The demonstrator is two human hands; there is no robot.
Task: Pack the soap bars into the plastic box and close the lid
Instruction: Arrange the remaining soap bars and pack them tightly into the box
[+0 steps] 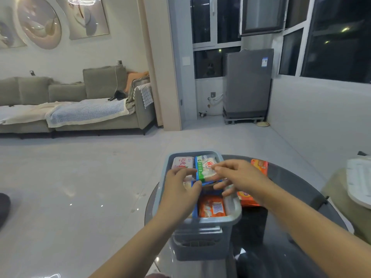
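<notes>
A grey plastic box (232, 214) stands open on a dark round glass table (281, 247). Inside it lie a pink-and-white soap bar (182, 162), a green-and-white soap bar (205, 167) and an orange soap bar (211, 207). A blue-wrapped soap bar (206, 183) sits at the box's middle, pinched between my left hand (181, 190) and my right hand (239, 177), both over the box. Two orange soap bars lie outside on the table, one (260, 165) at the far right of the box and one (246, 198) under my right wrist. No lid is visible.
A white object (359, 181) rests on a seat at the right edge. Pale tiled floor (80, 177) spreads to the left, with a grey sofa (76, 105) at the far wall and a covered appliance (248, 85) by the windows.
</notes>
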